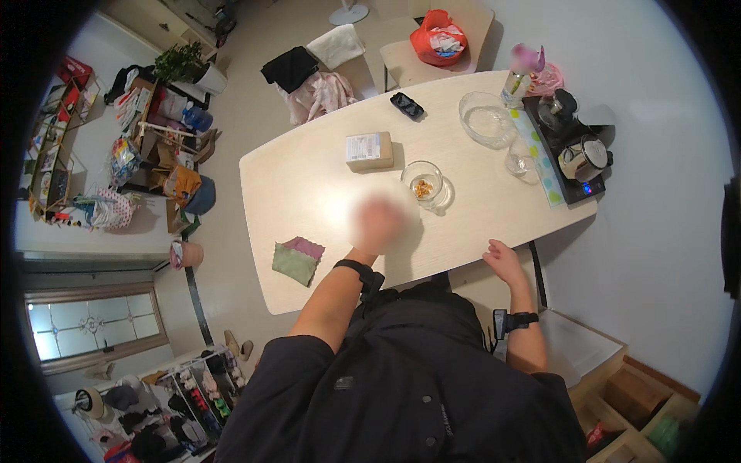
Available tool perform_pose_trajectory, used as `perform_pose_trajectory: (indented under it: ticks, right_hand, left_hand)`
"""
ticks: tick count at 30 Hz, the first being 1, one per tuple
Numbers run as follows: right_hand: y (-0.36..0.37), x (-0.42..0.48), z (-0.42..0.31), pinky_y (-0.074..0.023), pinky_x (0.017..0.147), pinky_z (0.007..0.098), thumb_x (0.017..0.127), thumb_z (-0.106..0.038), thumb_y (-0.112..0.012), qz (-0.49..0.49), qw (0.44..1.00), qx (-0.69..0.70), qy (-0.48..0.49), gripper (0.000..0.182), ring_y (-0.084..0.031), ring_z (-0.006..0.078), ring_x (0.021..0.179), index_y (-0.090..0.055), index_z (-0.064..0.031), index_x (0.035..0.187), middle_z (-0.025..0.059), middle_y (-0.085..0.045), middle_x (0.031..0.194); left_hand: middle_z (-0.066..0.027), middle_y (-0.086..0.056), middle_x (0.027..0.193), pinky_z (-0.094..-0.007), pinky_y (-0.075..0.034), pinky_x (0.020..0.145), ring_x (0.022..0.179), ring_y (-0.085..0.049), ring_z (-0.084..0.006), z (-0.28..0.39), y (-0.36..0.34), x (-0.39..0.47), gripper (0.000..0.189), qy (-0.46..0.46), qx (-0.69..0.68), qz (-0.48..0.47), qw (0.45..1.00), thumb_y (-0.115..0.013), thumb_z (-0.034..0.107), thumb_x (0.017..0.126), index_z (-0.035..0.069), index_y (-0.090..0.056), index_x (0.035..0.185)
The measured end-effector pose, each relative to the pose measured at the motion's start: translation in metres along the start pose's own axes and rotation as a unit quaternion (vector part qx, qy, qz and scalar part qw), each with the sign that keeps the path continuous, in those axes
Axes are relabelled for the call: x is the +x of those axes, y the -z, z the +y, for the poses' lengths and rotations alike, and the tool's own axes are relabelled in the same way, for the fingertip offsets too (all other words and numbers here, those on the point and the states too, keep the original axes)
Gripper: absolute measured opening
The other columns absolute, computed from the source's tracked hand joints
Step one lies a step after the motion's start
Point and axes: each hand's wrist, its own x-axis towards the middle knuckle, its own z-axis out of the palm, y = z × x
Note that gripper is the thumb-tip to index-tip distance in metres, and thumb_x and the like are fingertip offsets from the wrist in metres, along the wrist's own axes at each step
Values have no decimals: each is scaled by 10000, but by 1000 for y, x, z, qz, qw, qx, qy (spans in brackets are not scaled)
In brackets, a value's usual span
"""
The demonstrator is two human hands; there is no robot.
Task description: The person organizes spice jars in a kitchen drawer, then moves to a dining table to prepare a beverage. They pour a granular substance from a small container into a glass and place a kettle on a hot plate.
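Note:
My left hand [379, 223] is over the wooden-topped table [463, 226], between a small cardboard box [366, 152] and my body. It is blurred, so its fingers and anything in them cannot be made out. Close to its right stands a glass bowl [423, 182] with some small yellow-brown pieces at the bottom. At the table's near edge my right hand [502, 261] has loosely bent fingers and holds nothing. Left of my left forearm lie a green and a purple cloth [296, 261], overlapping, with scalloped edges. The box bears a printed label.
A black object [407, 106] lies at the far edge. To the right are a large clear glass bowl [487, 120], a crumpled clear plastic item [521, 165], a vase with a flower [515, 89], and a black tea tray [564, 153] holding a metal kettle [584, 157]. Chairs stand beyond the table.

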Motion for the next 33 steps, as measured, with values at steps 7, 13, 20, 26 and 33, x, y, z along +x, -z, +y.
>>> perform_pose_trajectory:
  ticks: [7, 13, 20, 26, 33]
  right_hand:
    - [-49, -30, -22, -503, 812, 336, 769, -252, -667, 23, 1000, -17, 11, 555, -631, 252, 945, -511, 13, 1231, 213, -613, 1103]
    - [-89, -58, -65, -504, 811, 332, 748, -236, -708, -32, 999, 19, 16, 621, -618, 241, 951, -475, -1, 1273, 200, -598, 1121]
    - [-123, -84, -102, -476, 880, 326, 791, -175, -711, -102, 958, 269, 5, 728, -554, 211, 1056, -319, -23, 1385, 211, -497, 1242]
    - [-140, -126, -159, -467, 883, 353, 850, -230, -638, -41, 926, 375, -16, 744, -527, 197, 1080, -202, -145, 1448, 161, -473, 1285]
    - [-142, -142, -180, -475, 700, 262, 758, -257, -727, -68, 918, 391, 1, 891, -529, 173, 912, -183, -75, 1440, 131, -506, 1133]
  left_hand:
    - [-109, -561, 770, -395, -406, 613, 705, -528, -259, -12, 48, 4, 174, -157, -135, 37, 978, -662, 233, 689, 75, -629, 755]
    - [-111, -607, 850, -384, -447, 702, 743, -572, -230, -56, -15, -26, 236, -182, -407, -42, 894, -657, 263, 758, 50, -634, 857]
    - [-69, -596, 939, -271, -478, 708, 810, -572, -130, -68, 100, -16, 444, 80, -652, -279, 700, -686, 274, 761, 37, -520, 1099]
    - [-239, -543, 1062, -352, -462, 838, 912, -566, -304, -36, 162, -10, 890, -94, -444, -262, 852, -762, 330, 591, 4, -398, 1335]
    - [-284, -457, 1170, -452, -458, 855, 1013, -504, -415, 8, 174, -33, 857, -223, -281, -134, 924, -784, 269, 530, 48, -459, 1291]
